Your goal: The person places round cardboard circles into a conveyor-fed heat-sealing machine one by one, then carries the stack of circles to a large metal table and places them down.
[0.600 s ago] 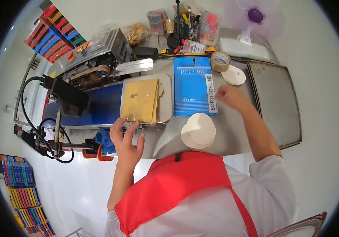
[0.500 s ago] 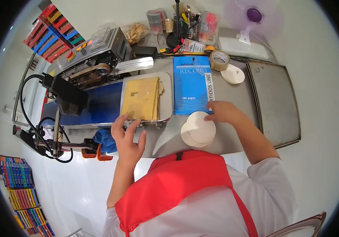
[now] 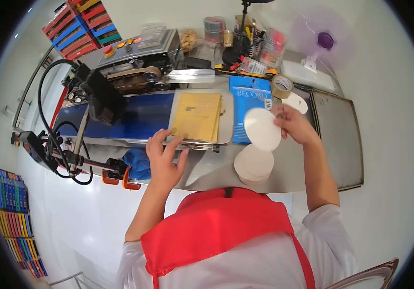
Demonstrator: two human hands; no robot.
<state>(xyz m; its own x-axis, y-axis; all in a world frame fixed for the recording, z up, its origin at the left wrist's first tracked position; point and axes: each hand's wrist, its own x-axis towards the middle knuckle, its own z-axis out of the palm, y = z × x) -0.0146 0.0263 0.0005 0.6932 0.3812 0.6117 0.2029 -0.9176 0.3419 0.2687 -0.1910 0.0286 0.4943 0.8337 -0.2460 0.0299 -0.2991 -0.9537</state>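
Observation:
My right hand (image 3: 295, 125) pinches a white round disc (image 3: 262, 127) by its right edge and holds it up over the blue record book (image 3: 246, 91). Below the disc sits a stack of similar white discs (image 3: 254, 164) near the table's front edge. My left hand (image 3: 166, 158) has its fingers spread, with the tips at the lower edge of some flat yellow packets (image 3: 197, 115). These packets lie on a metal tray (image 3: 227, 113) at the end of a blue conveyor belt (image 3: 146, 115). Whether the fingertips press on the packets is hard to tell.
A belt machine (image 3: 142, 60) with knobs stands behind the conveyor. A black device on a stand (image 3: 103, 96) rises at the left. Tape (image 3: 281, 86), more discs (image 3: 296, 102) and dark metal sheets (image 3: 339, 139) lie right; a purple fan (image 3: 325, 41) stands behind. A blue cloth (image 3: 137, 164) hangs near orange clamps (image 3: 131, 180).
My right hand has lifted one disc off the stack and moved it up over the record book. My left hand stays by the yellow packets. The whole view has shifted slightly.

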